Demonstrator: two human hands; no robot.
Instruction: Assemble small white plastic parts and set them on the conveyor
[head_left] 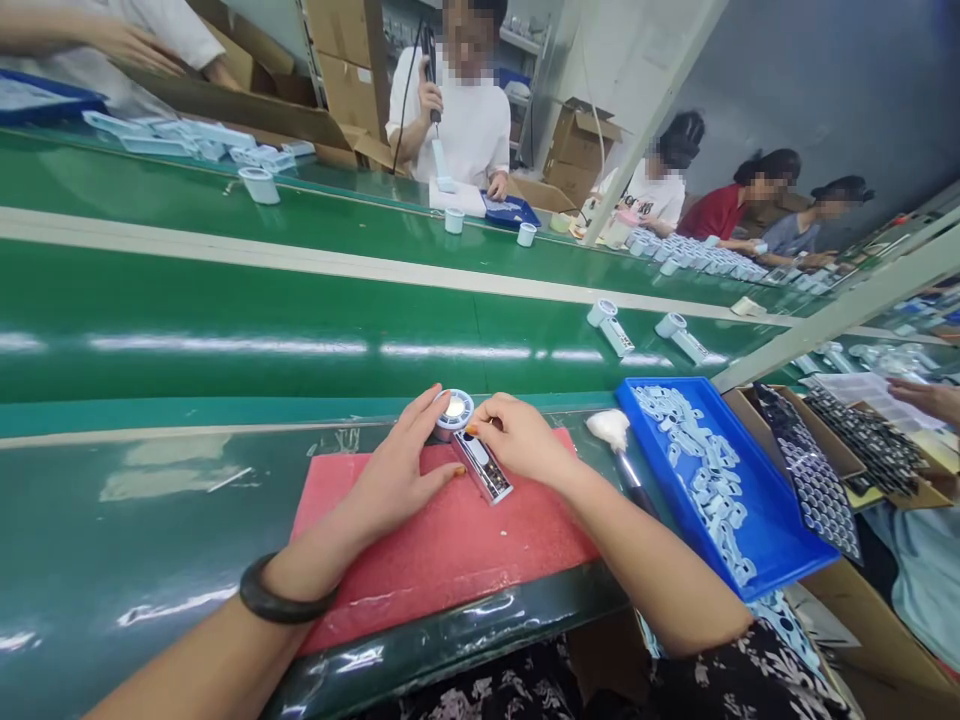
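On a red mat point(442, 575) lies a light-blue handheld device point(484, 470) with a round head and a straight handle. Its handle has an opening that shows small parts inside. My left hand point(397, 475) has its fingers stretched out along the left side of the round head, with the thumb apart at the handle's edge. At the neck of the device, my right hand point(517, 440) has thumb and index finger pinched together. Whatever is between those fingertips is too small or hidden to make out.
Right of the mat lie a dark-handled brush point(626, 460) and a blue tray point(787, 560) of light-blue parts. Beyond them are boxes with black parts point(862, 440). Two similar devices point(611, 328) lie on the green conveyor belt point(300, 300). Several co-workers sit opposite; one person point(480, 130) holds a power screwdriver.
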